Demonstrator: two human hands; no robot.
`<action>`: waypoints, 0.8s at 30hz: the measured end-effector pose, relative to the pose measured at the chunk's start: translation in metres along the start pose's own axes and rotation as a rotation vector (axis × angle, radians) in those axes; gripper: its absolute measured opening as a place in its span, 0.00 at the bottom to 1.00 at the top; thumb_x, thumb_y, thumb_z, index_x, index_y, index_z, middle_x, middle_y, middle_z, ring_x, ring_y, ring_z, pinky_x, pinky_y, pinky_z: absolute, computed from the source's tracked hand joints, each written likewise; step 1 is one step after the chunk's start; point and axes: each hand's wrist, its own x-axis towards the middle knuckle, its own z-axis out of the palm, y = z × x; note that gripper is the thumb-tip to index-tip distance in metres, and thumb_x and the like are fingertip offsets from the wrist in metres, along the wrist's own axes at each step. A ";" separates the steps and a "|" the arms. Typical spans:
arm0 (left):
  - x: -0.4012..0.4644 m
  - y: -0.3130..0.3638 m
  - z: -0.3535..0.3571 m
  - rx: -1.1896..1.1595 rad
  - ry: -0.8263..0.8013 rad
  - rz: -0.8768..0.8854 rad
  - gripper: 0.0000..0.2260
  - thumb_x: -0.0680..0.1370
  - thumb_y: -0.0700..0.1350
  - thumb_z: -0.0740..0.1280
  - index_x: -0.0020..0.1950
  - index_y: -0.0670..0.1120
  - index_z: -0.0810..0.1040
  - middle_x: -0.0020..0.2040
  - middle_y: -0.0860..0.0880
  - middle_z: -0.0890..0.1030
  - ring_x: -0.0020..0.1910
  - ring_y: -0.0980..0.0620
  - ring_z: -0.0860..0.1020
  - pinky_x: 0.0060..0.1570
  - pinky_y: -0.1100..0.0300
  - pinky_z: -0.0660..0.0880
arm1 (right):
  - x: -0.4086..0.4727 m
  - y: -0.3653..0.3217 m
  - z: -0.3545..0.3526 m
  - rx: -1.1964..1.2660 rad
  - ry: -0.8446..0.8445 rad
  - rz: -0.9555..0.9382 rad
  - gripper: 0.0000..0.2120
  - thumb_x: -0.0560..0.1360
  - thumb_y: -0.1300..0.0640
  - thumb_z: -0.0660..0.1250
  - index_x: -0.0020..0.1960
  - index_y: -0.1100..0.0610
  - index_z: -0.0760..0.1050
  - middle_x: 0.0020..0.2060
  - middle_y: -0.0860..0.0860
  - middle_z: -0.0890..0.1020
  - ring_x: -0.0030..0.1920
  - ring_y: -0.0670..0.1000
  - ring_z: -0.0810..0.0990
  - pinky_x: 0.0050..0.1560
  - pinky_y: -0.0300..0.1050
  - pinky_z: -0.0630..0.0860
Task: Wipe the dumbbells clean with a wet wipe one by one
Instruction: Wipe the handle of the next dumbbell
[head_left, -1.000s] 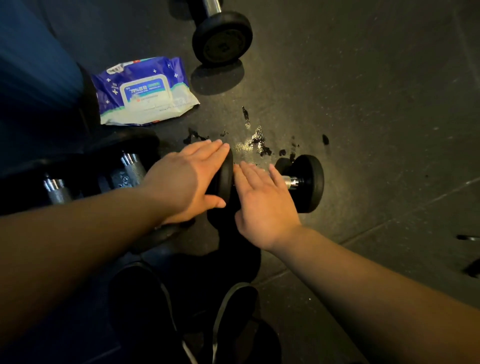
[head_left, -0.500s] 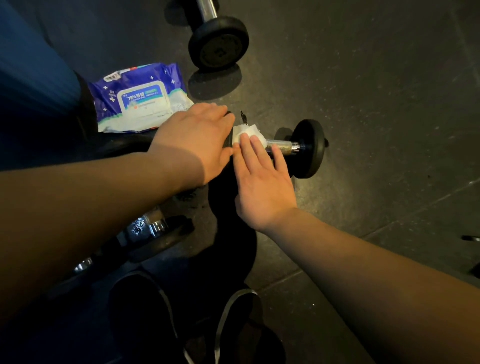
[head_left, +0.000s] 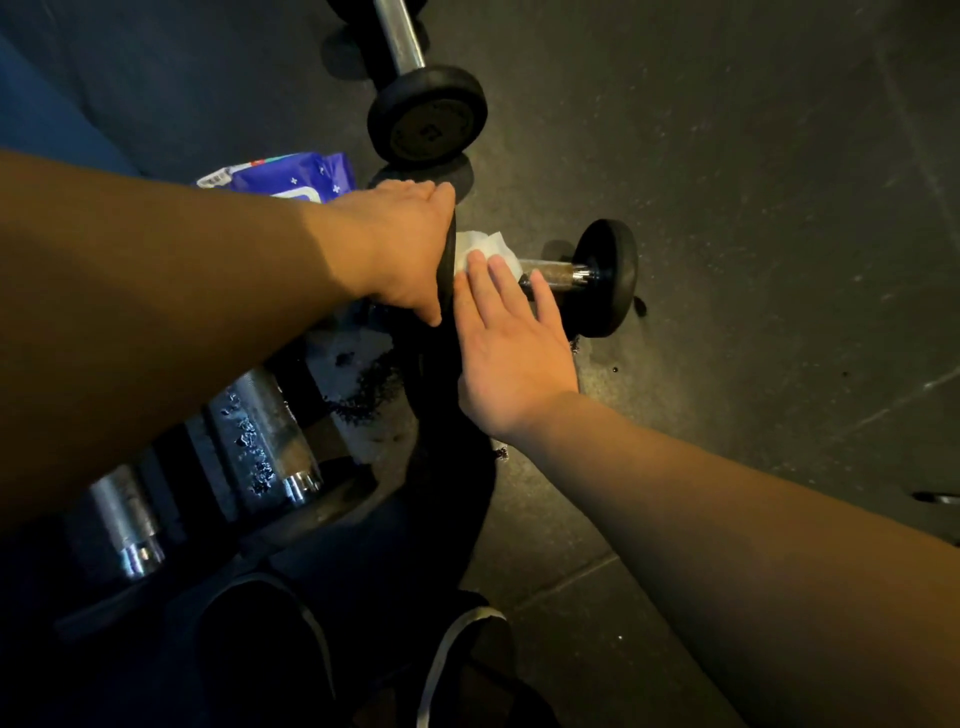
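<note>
wipe pack (head_left: 291, 179), right hand (head_left: 506, 332) pressing wet wipe (head_left: 480, 247)

You stand on a dark rubber floor (head_left: 753, 234); on it lie a black dumbbell (head_left: 605, 278), a second dumbbell (head_left: 426, 114) beyond it, two more dumbbells (head_left: 265, 447) near your shoes (head_left: 467, 670), a blue wipe pack (head_left: 301, 176) and wet spots (head_left: 363, 389).
</note>
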 end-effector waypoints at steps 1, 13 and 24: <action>0.000 0.000 -0.001 -0.005 -0.004 0.001 0.51 0.59 0.59 0.81 0.72 0.41 0.60 0.72 0.42 0.68 0.71 0.40 0.67 0.67 0.44 0.69 | 0.000 0.000 0.000 0.001 0.003 -0.002 0.38 0.78 0.48 0.58 0.82 0.59 0.46 0.82 0.56 0.46 0.81 0.56 0.42 0.78 0.62 0.43; -0.057 0.021 0.023 0.109 0.175 0.061 0.36 0.72 0.60 0.71 0.72 0.46 0.61 0.76 0.45 0.64 0.77 0.46 0.57 0.70 0.46 0.64 | 0.003 -0.002 -0.007 0.122 -0.055 0.032 0.41 0.77 0.46 0.61 0.81 0.59 0.47 0.81 0.56 0.53 0.81 0.54 0.49 0.79 0.60 0.41; -0.034 0.000 0.011 -0.068 0.106 0.061 0.41 0.73 0.62 0.71 0.78 0.45 0.59 0.76 0.43 0.64 0.77 0.42 0.60 0.73 0.44 0.62 | -0.020 0.012 0.000 0.046 -0.032 -0.007 0.42 0.74 0.46 0.61 0.82 0.58 0.46 0.82 0.56 0.47 0.81 0.55 0.42 0.79 0.62 0.45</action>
